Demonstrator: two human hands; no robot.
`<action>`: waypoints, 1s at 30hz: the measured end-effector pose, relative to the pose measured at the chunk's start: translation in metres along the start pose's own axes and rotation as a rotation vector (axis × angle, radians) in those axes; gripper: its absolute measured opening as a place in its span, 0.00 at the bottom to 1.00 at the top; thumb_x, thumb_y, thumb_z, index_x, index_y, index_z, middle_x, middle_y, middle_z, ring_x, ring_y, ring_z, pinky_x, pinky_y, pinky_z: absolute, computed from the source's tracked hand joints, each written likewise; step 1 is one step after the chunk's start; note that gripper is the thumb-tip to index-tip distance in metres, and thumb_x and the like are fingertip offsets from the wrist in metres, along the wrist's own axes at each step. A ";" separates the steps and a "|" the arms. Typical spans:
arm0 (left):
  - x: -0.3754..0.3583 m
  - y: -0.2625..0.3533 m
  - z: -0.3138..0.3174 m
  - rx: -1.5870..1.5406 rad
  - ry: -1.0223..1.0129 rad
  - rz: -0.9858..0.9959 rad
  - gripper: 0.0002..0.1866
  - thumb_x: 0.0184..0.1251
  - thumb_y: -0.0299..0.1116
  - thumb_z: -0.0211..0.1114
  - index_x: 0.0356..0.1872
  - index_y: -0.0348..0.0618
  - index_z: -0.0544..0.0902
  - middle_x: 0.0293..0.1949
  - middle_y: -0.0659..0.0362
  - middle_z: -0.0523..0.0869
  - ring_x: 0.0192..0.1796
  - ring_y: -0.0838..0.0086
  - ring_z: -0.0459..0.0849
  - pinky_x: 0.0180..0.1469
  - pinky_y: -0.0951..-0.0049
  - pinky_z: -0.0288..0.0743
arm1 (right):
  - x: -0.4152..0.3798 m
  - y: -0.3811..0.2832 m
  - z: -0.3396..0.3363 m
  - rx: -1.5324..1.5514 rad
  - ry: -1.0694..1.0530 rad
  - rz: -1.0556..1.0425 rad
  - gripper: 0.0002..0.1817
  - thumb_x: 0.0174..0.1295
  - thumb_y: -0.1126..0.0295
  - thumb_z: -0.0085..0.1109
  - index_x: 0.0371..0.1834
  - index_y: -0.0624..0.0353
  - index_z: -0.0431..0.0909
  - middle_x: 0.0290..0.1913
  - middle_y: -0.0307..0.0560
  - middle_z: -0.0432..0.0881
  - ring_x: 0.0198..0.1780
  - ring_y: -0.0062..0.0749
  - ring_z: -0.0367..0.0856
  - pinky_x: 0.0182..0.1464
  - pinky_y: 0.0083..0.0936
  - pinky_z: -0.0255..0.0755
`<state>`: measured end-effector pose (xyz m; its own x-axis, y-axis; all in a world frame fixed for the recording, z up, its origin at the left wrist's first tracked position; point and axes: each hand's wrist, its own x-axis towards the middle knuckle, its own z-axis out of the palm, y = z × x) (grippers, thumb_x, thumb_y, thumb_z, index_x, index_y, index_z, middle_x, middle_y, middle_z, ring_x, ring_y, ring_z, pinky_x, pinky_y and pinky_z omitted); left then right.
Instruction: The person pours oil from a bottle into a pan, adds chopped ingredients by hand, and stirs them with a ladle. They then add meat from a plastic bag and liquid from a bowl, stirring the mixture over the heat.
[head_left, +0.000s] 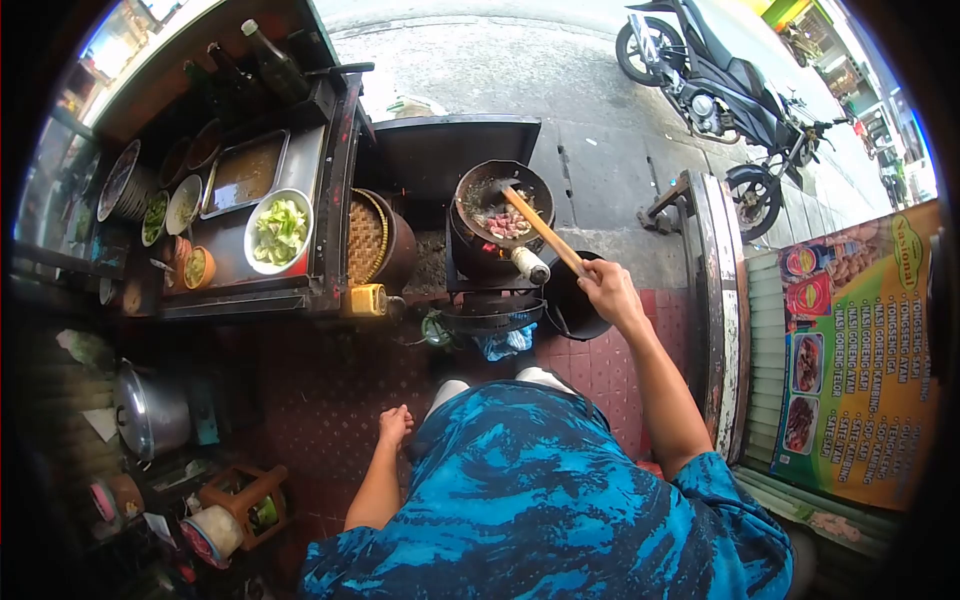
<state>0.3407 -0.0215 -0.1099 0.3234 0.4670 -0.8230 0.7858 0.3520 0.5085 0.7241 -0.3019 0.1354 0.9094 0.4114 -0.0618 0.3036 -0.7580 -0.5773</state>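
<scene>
A dark wok [468,205] with pieces of meat [508,222] in it sits over a stove with glowing fire beneath. My right hand [610,292] is wrapped round the end of a wooden-handled spatula [545,232], whose dark metal head rests among the food. The wok's cloth-wrapped handle [530,264] points toward me, and no hand touches it. Low at my left side, away from the stove, my left hand [396,424] is closed, its fingers curled; whether something small is inside is hidden.
On the left, a cart holds a white bowl of chopped greens [281,232], a metal tray [245,172] and bottles [272,60]. A woven basket [368,238] stands beside the stove. A lidded pot [150,410] is lower left. A motorcycle [715,90] and menu banner [860,360] are right.
</scene>
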 end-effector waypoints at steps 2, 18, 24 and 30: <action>0.003 0.004 0.002 0.025 -0.010 -0.025 0.16 0.71 0.41 0.57 0.28 0.40 0.80 0.27 0.60 0.83 0.28 0.77 0.82 0.29 0.76 0.76 | 0.001 0.005 -0.006 0.124 -0.005 0.113 0.18 0.55 0.71 0.64 0.48 0.66 0.80 0.40 0.64 0.83 0.45 0.56 0.82 0.47 0.37 0.75; -0.007 0.013 0.004 0.007 0.025 0.026 0.15 0.70 0.40 0.58 0.27 0.40 0.81 0.26 0.61 0.83 0.28 0.77 0.82 0.29 0.76 0.76 | 0.004 0.013 0.024 -0.011 0.104 -0.129 0.16 0.56 0.69 0.62 0.49 0.57 0.79 0.44 0.59 0.82 0.48 0.55 0.80 0.51 0.43 0.73; -0.015 0.002 0.011 -0.045 0.066 0.047 0.15 0.70 0.39 0.58 0.28 0.38 0.81 0.26 0.60 0.83 0.28 0.77 0.82 0.29 0.76 0.76 | -0.004 0.012 -0.008 -0.058 -0.032 -0.026 0.16 0.56 0.69 0.63 0.47 0.63 0.79 0.42 0.60 0.83 0.46 0.56 0.81 0.49 0.42 0.74; -0.028 -0.016 0.010 0.011 0.042 -0.087 0.15 0.69 0.40 0.59 0.29 0.38 0.81 0.28 0.59 0.84 0.30 0.75 0.83 0.30 0.74 0.76 | -0.002 0.019 -0.035 0.082 -0.046 0.117 0.18 0.55 0.69 0.65 0.48 0.65 0.81 0.40 0.65 0.83 0.44 0.56 0.82 0.47 0.38 0.75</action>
<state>0.3249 -0.0483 -0.0977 0.2313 0.4683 -0.8528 0.8161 0.3838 0.4321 0.7382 -0.3347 0.1532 0.9226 0.3467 -0.1691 0.1699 -0.7588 -0.6287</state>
